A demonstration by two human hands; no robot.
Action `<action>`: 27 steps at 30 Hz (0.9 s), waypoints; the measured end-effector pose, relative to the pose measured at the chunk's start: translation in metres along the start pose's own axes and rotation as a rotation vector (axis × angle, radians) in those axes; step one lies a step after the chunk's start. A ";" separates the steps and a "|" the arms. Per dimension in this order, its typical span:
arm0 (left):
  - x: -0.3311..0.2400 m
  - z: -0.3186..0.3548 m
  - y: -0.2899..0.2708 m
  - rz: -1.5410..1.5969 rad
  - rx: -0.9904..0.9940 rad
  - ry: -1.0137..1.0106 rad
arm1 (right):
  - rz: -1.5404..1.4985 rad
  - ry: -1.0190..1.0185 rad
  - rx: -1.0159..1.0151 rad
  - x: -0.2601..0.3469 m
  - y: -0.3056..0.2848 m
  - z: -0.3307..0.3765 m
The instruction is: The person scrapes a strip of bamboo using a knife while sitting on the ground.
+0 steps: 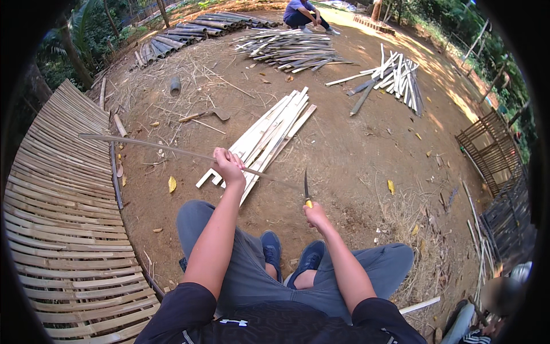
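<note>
My left hand (229, 165) is closed round a long, thin bamboo strip (154, 147). One end of the strip reaches far to the left, over the slatted bamboo platform; the other slants down to the right, towards the knife. My right hand (315, 217) grips the yellow handle of a knife (306, 186), its dark, narrow blade pointing up and away from me. The strip's right end blurs close to the blade, and I cannot tell if they touch. Beyond my left hand lies a stack of pale split bamboo strips (269, 129) on the dirt.
The slatted bamboo platform (69, 229) runs along my left. A sickle-like blade with a wooden handle (215, 114) lies beyond it. Farther off are bamboo poles (189, 33), two strip piles (286, 49) and a seated person (306, 12). A bamboo rack (490, 146) stands at right.
</note>
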State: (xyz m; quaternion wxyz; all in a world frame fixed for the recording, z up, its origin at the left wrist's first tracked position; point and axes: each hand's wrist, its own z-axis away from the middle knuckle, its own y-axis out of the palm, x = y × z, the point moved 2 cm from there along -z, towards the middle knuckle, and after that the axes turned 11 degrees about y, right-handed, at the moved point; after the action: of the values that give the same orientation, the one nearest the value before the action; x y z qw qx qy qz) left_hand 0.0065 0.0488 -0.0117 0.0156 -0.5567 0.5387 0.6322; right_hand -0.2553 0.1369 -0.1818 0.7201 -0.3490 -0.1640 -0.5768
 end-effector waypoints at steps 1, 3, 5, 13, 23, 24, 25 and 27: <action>0.001 0.001 0.003 0.003 -0.006 0.000 | 0.024 0.001 0.021 0.009 0.000 0.010; 0.005 0.005 0.012 -0.007 -0.001 -0.028 | 0.153 -0.141 -0.064 0.019 -0.003 0.018; 0.008 0.009 0.020 0.015 0.016 -0.029 | 0.280 -0.310 -0.172 0.020 -0.001 0.013; 0.004 0.003 0.009 0.020 -0.011 -0.021 | 0.342 -0.342 -0.190 0.050 0.028 0.049; 0.010 0.001 0.008 -0.005 -0.011 -0.035 | 0.359 -0.462 -0.190 0.053 0.039 0.041; 0.011 0.001 0.010 -0.006 -0.014 -0.041 | 0.349 -0.433 -0.214 0.050 0.037 0.035; 0.012 0.002 0.012 -0.007 -0.016 -0.047 | 0.339 -0.404 -0.239 0.046 0.034 0.030; 0.012 0.003 0.013 0.001 -0.018 -0.051 | 0.331 -0.379 -0.251 0.043 0.034 0.029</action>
State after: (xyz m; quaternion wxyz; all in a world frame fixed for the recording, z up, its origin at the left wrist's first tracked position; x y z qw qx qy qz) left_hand -0.0081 0.0383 -0.0120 0.0239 -0.5401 0.5328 0.6511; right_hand -0.2062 0.1297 -0.1447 0.7121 -0.5592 -0.1636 -0.3917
